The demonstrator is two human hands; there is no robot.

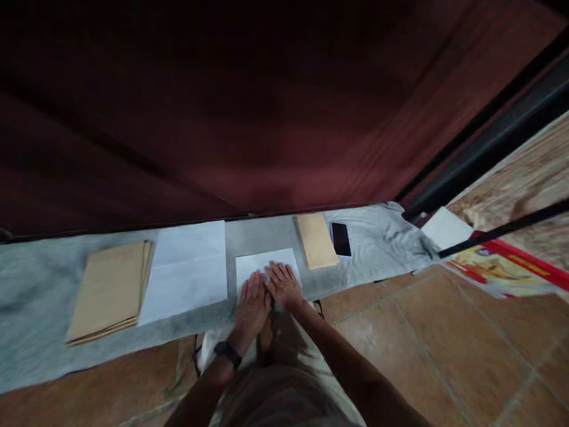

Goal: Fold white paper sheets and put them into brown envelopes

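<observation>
A folded sheet of white paper (279, 257) lies in front of me on a grey cloth (262, 231). Both palms rest on it. My left hand (253, 302), with a dark band on its wrist, is flat on the left part, fingers stretched forward. Beside it, my right hand (283, 284) presses flat with fingers a little spread, the two hands nearly touching. To the left is a larger stack of white paper (189, 270) with a crease across it. On the right lies a brown envelope (317, 240).
Far left is a stack of larger brown envelopes (109, 284). A phone (341, 239) lies right of the single envelope. Behind the cloth rises a dark red panel (275, 136). A colourful printed bag (502, 267) and a white item (447, 228) are at the right, above floor tiles (413, 338).
</observation>
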